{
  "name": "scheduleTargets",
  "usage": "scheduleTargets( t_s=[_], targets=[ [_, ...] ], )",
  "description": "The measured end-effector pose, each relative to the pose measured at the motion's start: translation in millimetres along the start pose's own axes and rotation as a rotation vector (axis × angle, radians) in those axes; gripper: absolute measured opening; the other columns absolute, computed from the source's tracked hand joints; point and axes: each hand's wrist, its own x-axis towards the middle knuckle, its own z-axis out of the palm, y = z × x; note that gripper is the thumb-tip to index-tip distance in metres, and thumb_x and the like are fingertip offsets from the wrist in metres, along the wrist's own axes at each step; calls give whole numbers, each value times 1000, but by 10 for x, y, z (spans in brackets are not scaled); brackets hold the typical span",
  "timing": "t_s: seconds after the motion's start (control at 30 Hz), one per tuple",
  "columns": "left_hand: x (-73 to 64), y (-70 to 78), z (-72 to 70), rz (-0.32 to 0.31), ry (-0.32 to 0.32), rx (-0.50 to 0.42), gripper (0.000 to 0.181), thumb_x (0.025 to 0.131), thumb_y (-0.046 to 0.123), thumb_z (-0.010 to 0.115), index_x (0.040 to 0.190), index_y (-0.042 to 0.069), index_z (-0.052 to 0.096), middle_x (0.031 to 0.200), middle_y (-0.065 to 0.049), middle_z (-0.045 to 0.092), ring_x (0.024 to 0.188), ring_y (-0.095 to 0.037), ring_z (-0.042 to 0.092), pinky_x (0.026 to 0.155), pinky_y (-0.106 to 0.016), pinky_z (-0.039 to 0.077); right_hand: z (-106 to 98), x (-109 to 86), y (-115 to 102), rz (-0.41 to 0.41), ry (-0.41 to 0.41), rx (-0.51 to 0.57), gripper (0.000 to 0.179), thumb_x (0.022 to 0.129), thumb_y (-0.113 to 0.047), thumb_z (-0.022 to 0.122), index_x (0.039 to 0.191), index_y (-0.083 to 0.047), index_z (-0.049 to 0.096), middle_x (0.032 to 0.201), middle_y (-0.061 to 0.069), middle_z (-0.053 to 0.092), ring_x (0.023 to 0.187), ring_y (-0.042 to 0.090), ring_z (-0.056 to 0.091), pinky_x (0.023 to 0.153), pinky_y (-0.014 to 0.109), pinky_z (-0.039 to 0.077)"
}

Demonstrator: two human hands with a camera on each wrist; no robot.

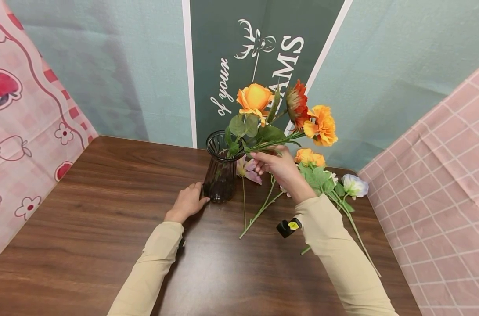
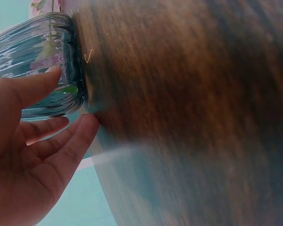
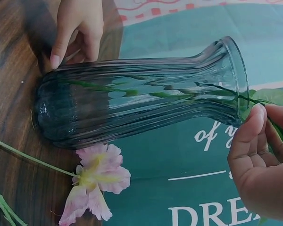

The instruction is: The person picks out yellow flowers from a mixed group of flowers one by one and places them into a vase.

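A dark ribbed glass vase [image 1: 220, 182] stands upright on the table, with green stems visible inside it in the right wrist view. My left hand [image 1: 188, 202] holds its base from the left, thumb on one side and fingers on the other. At the rim, my right hand [image 1: 282, 170] pinches a green stem [image 3: 255, 100] that runs into the mouth. Above it spread an orange rose [image 1: 256, 98], a red-orange flower [image 1: 297, 105] and a yellow-orange ruffled flower [image 1: 321, 126]. Leaves and fingers partly hide which bloom the pinched stem carries.
A pinkish-lilac flower [image 3: 104, 172] lies beside the vase base. Right of it, more stems lie on the wooden table [image 1: 105, 202], with an orange bloom [image 1: 309, 157] and a white-violet one [image 1: 355, 186]. Fabric backdrops [image 1: 85, 79] rise behind and at both sides.
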Motion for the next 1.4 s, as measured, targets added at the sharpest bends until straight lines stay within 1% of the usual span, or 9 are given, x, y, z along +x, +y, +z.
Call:
scheduleTargets(
  t_s=[0.1, 0.23, 0.33, 0.47, 0.57, 0.67, 0.87, 1.1, 1.4],
  targets=[
    [-4, -4, 4, 5, 4, 0, 60, 90, 27, 59, 131, -12, 38, 126, -31, 45, 114, -43, 45, 93, -50, 38, 1, -7, 1, 0, -9, 12, 16, 86, -1, 60, 95, 13, 60, 62, 10, 59, 48, 16, 54, 49, 27, 49],
    [-7, -12, 6, 13, 13, 8, 60, 89, 27, 60, 129, -13, 39, 124, -32, 46, 112, -43, 47, 91, -50, 39, -9, -17, 0, 0, -45, 28, 6, 87, 0, 58, 87, 2, 64, 62, 8, 62, 49, 16, 55, 49, 27, 49],
    [-9, -9, 0, 17, 17, 15, 60, 89, 27, 60, 129, -13, 40, 124, -32, 46, 111, -43, 47, 91, -50, 40, -27, -15, 4, -1, -85, 44, 9, 87, 2, 57, 83, -2, 64, 62, 7, 62, 50, 15, 56, 49, 27, 49],
    [-11, 0, -7, 18, 12, 20, 60, 89, 27, 60, 128, -14, 40, 124, -32, 46, 112, -43, 47, 92, -51, 39, -55, -14, 7, 4, -112, 57, 5, 87, 4, 56, 89, 4, 61, 64, 8, 63, 50, 15, 57, 49, 28, 50],
    [-12, 1, -8, 15, 13, 20, 59, 89, 27, 60, 127, -13, 41, 123, -32, 47, 111, -43, 48, 92, -50, 39, -63, -26, -6, 9, -96, 59, 9, 87, 4, 56, 95, 9, 55, 66, 10, 63, 51, 17, 58, 50, 29, 50],
    [-13, -2, -8, 14, 15, 22, 59, 89, 28, 60, 127, -13, 41, 123, -32, 47, 111, -43, 48, 92, -50, 39, -73, -48, -24, 16, -72, 71, 13, 87, 5, 56, 98, 7, 50, 68, 10, 63, 53, 18, 59, 50, 29, 50],
    [-12, -3, -12, 11, -2, 20, 61, 90, 27, 59, 129, -14, 38, 126, -33, 44, 114, -43, 45, 94, -51, 37, -143, -103, -39, 31, -49, 75, 19, 86, 8, 54, 104, 3, 52, 76, 6, 64, 55, 16, 59, 52, 27, 50],
    [-16, 3, -22, 0, -14, 9, 62, 90, 28, 58, 131, -13, 37, 128, -33, 42, 115, -43, 44, 95, -51, 36, -281, -147, -9, 11, -23, 42, 10, 86, 7, 54, 94, 0, 57, 73, 7, 65, 57, 17, 60, 54, 28, 51],
    [-17, 13, -28, -2, -19, 9, 62, 90, 28, 58, 132, -12, 36, 128, -33, 42, 113, -44, 45, 93, -51, 37, -509, -246, 181, 48, -3, 1, 11, 90, 3, 52, 99, 5, 56, 75, 8, 62, 61, 17, 61, 59, 27, 52]
  ],
)
